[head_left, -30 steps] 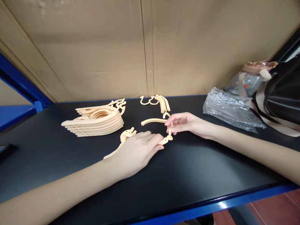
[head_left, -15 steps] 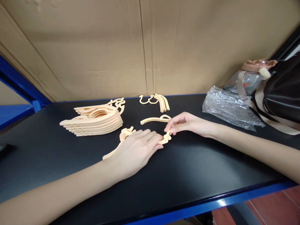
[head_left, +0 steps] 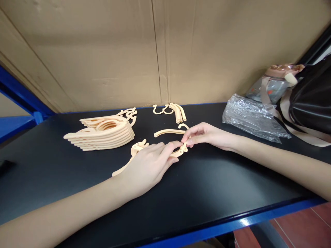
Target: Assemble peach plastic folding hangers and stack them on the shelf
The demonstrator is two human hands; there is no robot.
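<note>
My left hand lies low over the tabletop, its fingers closed on a cream plastic hanger arm whose holed end shows past the fingertips. Between thumb and fingers, my right hand pinches a cream hanger hook; its round base is against the end of that arm. Most of the hook is hidden by my right fingers, and a curved tip appears just behind them. Partly under my left wrist is another hanger piece with a jointed end. Beyond the hands lies a loose hanger arm.
A stack of folded hangers sits at the left. Spare hooks and several loose arms lie at the back by the cardboard. At the right are a clear plastic bag, a strapped bottle and a dark bag.
The hook has turned slightly in my right fingers, so its curved tip shows more behind them. My left index finger has shifted up toward the right fingertips, uncovering more of the arm's end.
</note>
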